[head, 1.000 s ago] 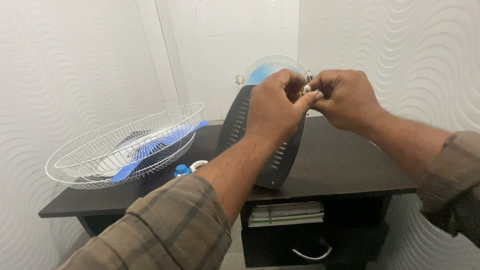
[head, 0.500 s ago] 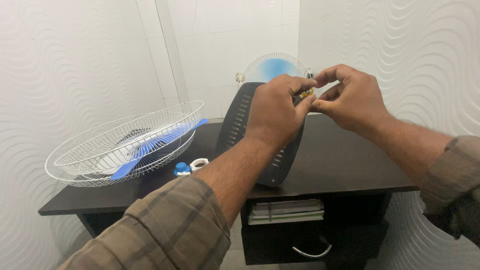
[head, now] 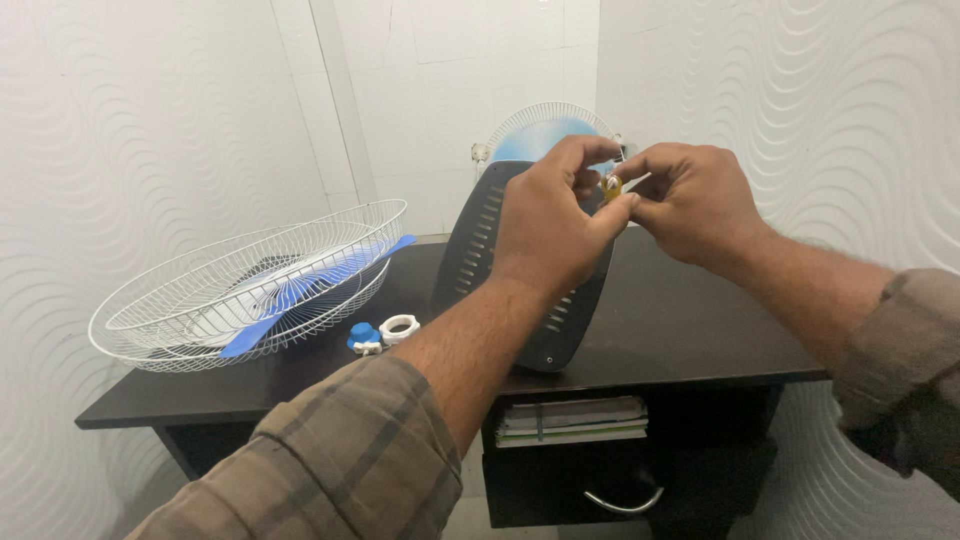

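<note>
While small yellowish part point(head: 611, 187) is pinched between left hand point(head: 548, 222) and right hand point(head: 694, 203) above dark fan housing point(head: 530, 270), slip judged likely; part could be lost off desk point(head: 680, 330).

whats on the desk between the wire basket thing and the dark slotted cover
In the head view, two small parts sit on the desk between the wire fan guard and the dark slotted cover: a blue cap and a white ring.

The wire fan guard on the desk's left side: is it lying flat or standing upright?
Lying flat. The white wire fan guard rests dish-like on the dark desk, open side up, with a blue fan blade inside.
</note>
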